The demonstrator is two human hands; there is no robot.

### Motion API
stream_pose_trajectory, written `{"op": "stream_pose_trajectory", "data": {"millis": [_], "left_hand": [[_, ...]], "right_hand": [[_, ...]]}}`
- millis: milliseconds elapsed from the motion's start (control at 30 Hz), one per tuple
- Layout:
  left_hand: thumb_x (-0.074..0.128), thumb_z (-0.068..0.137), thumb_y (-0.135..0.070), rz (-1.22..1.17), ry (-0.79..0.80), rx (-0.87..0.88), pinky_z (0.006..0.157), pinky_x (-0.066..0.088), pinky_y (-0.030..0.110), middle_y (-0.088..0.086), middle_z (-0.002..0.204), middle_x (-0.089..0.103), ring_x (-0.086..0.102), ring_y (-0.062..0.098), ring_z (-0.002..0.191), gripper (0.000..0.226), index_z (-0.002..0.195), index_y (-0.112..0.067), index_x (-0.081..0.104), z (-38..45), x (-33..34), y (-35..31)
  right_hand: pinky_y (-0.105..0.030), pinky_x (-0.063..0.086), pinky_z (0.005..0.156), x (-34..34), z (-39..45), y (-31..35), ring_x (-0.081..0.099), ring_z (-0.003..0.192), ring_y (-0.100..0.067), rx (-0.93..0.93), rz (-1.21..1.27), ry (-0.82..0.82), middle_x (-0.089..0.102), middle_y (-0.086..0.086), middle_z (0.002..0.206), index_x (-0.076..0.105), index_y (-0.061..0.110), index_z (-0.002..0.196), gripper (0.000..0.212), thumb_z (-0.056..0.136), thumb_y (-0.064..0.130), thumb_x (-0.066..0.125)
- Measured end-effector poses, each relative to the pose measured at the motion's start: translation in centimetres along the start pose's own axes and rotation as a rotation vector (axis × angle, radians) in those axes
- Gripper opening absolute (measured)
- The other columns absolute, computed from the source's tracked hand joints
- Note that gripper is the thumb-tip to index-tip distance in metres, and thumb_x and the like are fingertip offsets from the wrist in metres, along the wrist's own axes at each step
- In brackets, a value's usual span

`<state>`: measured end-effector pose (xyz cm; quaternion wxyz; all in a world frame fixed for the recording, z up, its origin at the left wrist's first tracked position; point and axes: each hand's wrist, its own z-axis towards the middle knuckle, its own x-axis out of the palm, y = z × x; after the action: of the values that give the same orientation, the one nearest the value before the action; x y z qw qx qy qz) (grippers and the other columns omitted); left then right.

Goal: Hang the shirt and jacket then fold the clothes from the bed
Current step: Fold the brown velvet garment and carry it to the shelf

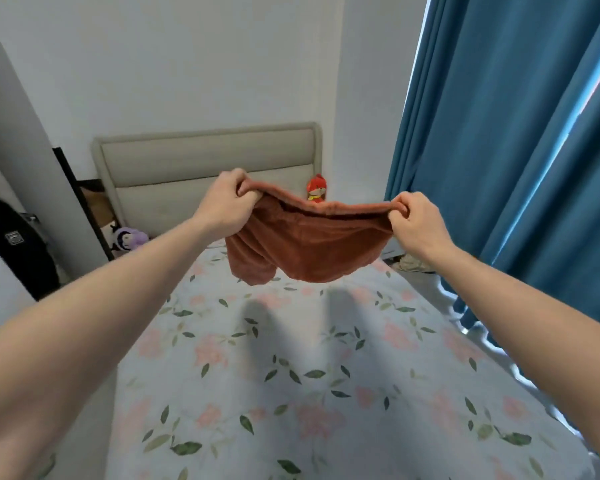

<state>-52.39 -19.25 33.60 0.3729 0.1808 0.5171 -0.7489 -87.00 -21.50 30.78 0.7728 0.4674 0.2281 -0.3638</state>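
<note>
Held aloft over the floral bed: rust-brown fleece garment, top edge stretched left to right, body hanging downward. Pinched at each end in curled fingers of left hand and right hand. Behind, headboard; blue curtain at right.

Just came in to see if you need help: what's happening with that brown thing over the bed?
A person is holding a rust-brown fleece garment up in the air above the flowered bed. The left hand and the right hand each pinch one end of its top edge, arms stretched forward, so it hangs spread between them. It is not folded yet. Two soft toys sit by the headboard.
</note>
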Motion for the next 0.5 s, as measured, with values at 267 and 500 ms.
{"op": "stream_pose_trajectory", "data": {"millis": [267,500], "left_hand": [[0.056,0.088,-0.035,0.134,0.493,-0.29,0.092,0.045,0.042,0.002,0.109,0.057,0.055,0.027,0.104,0.016,0.092,-0.02,0.056,-19.1,14.0,16.0],[0.052,0.09,-0.039,0.215,0.85,-0.487,0.1,0.046,0.037,-0.005,0.121,0.054,0.058,0.024,0.114,0.018,0.105,-0.029,0.057,-35.2,23.1,25.8]], "right_hand": [[-0.038,0.049,0.073,13.9,-18.9,-12.3,0.056,0.083,-0.021,0.211,-0.217,0.563,0.058,0.004,0.089,0.055,0.023,0.082,0.013,0.093,0.024,0.048],[-0.032,0.042,0.076,22.7,-35.0,-19.1,0.053,0.087,-0.017,0.319,-0.268,0.873,0.053,0.005,0.094,0.05,0.023,0.085,0.014,0.098,0.021,0.045]]}}
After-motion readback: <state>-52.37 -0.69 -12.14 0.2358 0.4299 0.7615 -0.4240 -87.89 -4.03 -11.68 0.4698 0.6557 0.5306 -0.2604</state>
